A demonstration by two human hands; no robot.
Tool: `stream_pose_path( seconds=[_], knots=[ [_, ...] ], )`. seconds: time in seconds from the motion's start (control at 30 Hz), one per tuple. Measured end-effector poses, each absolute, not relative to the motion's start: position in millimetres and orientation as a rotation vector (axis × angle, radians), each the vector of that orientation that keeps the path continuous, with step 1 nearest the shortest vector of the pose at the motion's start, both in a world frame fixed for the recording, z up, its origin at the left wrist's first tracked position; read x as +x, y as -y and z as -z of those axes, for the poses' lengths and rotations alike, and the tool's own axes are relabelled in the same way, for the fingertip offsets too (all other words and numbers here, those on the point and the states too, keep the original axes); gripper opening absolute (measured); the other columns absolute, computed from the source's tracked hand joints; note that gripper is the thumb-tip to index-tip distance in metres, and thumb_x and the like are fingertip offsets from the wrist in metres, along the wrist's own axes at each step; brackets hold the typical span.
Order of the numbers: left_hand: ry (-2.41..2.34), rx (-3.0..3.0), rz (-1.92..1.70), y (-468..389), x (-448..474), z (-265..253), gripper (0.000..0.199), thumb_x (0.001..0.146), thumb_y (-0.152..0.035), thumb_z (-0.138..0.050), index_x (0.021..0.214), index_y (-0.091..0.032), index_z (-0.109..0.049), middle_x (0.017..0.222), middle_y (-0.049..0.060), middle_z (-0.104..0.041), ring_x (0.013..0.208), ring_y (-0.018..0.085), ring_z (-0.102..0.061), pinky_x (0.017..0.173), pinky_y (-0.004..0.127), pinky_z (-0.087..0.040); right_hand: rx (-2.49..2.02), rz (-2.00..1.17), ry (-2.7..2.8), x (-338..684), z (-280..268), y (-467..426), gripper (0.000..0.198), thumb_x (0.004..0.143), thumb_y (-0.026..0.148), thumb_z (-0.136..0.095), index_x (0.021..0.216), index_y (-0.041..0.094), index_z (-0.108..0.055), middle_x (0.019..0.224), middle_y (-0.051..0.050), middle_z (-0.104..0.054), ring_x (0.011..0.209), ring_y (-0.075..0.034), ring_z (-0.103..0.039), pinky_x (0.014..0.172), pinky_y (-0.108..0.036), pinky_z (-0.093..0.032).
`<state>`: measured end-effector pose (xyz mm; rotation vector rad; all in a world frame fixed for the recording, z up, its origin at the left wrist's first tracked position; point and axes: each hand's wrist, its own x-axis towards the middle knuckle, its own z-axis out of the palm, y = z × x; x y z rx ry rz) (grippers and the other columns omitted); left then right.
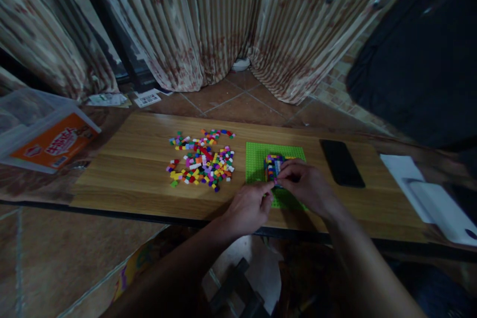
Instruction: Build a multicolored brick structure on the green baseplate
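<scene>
A green studded baseplate lies on the wooden table, carrying a low structure of multicoloured toy bricks. At its near left corner my right hand is closed, thumb and index finger pinching what looks like a small purple toy brick. My left hand meets it from the left, index fingertip at the same corner and the other fingers curled. Whatever the left fingers hold is too small to make out. Part of the structure is hidden behind my right hand.
Left of the baseplate spreads a loose pile of coloured bricks on the table. A black phone-like slab lies to the right, with white flat items beyond. A clear plastic box with an orange label stands far left; curtains hang behind.
</scene>
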<state>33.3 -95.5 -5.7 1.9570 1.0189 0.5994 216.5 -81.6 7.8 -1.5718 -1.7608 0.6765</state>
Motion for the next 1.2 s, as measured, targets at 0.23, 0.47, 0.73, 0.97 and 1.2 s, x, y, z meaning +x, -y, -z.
stream_pose_path(
  seconds=[0.23,0.47,0.73,0.97,1.2],
  knots=[
    [-1.008,2.007,-0.569,98,33,6,0.034,0.09,-0.018,-0.041,0.115,-0.015,-0.064,0.089,0.006,-0.069,0.077,0.015,-0.062,0.071,0.025,-0.05,-1.567,-0.66,1.805,218,-8,78,0.007,0.068,0.022,-0.065,0.062,0.023,-0.068,0.086,-0.004,-0.067,0.082,-0.019,-0.063,0.076,-0.035,-0.05],
    [-1.006,2.032,-0.57,99,30,7,0.043,0.09,-0.02,-0.042,0.131,-0.015,-0.056,0.095,0.008,-0.071,0.081,0.017,-0.065,0.076,0.029,-0.052,-1.591,-0.708,1.793,220,-11,77,0.009,0.07,0.029,-0.067,0.065,0.022,-0.07,0.085,-0.004,-0.068,0.08,-0.02,-0.064,0.073,-0.035,-0.05],
    [-1.099,1.993,-0.679,95,21,0,0.028,0.087,-0.018,-0.049,0.105,-0.019,-0.07,0.095,0.006,-0.074,0.084,0.018,-0.067,0.08,0.03,-0.053,-1.532,-0.574,1.554,185,-11,77,0.014,0.08,0.035,-0.063,0.08,0.023,-0.069,0.084,-0.004,-0.07,0.071,-0.019,-0.063,0.064,-0.032,-0.05],
    [-1.474,1.638,-1.107,54,-27,-6,0.024,0.085,-0.017,-0.053,0.098,-0.015,-0.072,0.089,0.006,-0.075,0.079,0.017,-0.068,0.076,0.027,-0.053,-1.422,-0.582,1.824,144,-11,82,0.012,0.087,0.025,-0.056,0.084,0.023,-0.067,0.084,-0.003,-0.067,0.079,-0.018,-0.063,0.073,-0.031,-0.047],
    [-1.462,1.513,-1.264,40,-56,-1,0.023,0.083,-0.021,-0.056,0.097,-0.014,-0.072,0.086,0.005,-0.074,0.076,0.015,-0.067,0.069,0.023,-0.051,-1.402,-0.607,2.131,114,8,81,0.017,0.087,0.016,-0.053,0.089,0.023,-0.068,0.089,-0.004,-0.066,0.088,-0.02,-0.061,0.08,-0.033,-0.046]
  ],
)
